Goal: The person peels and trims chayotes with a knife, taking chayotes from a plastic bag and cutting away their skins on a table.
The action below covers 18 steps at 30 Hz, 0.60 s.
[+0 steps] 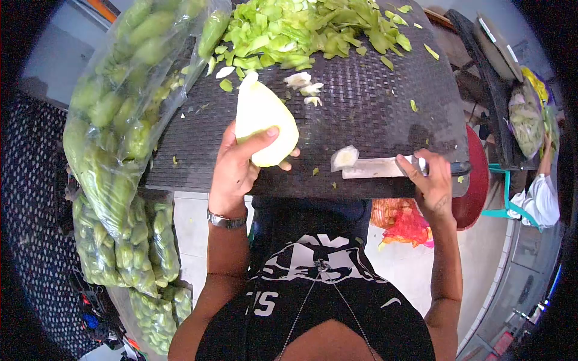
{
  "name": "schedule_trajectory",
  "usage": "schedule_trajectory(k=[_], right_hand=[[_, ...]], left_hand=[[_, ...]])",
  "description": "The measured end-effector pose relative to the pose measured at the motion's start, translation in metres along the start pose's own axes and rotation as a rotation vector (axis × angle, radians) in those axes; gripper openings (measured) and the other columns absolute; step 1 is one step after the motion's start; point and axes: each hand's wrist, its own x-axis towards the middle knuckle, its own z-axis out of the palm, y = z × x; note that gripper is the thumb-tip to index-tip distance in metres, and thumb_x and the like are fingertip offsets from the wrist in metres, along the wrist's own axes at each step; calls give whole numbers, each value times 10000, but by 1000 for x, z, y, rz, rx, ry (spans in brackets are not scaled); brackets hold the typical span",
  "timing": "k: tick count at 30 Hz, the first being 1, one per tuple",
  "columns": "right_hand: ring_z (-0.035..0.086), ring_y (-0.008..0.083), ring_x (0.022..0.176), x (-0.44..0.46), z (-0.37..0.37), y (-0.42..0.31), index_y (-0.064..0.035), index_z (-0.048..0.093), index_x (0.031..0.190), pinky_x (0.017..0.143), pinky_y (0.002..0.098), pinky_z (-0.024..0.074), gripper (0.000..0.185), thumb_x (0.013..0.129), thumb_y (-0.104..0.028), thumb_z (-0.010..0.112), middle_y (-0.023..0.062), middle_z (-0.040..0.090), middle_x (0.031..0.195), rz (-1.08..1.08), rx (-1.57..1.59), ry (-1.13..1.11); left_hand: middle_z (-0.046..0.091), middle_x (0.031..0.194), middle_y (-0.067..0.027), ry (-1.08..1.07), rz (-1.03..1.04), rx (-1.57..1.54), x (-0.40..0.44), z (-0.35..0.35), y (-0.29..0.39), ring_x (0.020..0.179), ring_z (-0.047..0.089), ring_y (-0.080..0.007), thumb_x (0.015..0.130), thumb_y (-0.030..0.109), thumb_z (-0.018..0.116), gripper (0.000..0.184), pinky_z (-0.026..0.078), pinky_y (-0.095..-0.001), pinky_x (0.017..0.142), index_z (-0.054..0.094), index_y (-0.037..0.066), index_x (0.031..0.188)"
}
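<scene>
In my left hand (241, 162) is a peeled green mango (268, 123), pale yellow-green, held upright with its narrow end up and my thumb across its face. My right hand (432, 177) has its fingers closed on a knife (376, 168) near where blade and handle meet. The blade lies flat along the table's near edge, pointing left. A whitish cut piece (345, 158) rests against the blade's tip. Several small white scraps (304, 83) lie beyond the mango.
The dark woven table (229, 114) carries a heap of green peels (301, 27) at its far side. A clear bag of green mangoes (120, 108) stands at left, with more bags (120, 253) below. A red basin (475, 180) and another person's arm (546, 157) are at right.
</scene>
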Motion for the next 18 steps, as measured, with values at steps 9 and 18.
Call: schedule_trajectory(k=[9, 18], right_hand=[[592, 304, 1025, 47, 20, -5, -251, 694, 1331, 877, 433, 477, 644, 771, 55, 615, 100, 590, 1125, 60, 15, 172], [641, 338, 965, 45, 0, -7, -152, 710, 1278, 868, 423, 520, 530, 796, 59, 645, 141, 615, 1078, 227, 158, 133]], left_hand=[[737, 1002, -197, 17, 50, -42, -4, -5, 5, 808, 757, -346, 946, 92, 672, 301, 640, -404, 601, 621, -52, 1205], [713, 1070, -217, 56, 2, -59, 1, -2, 5, 837, 748, -346, 949, 120, 650, 372, 647, -436, 656, 568, -52, 1268]])
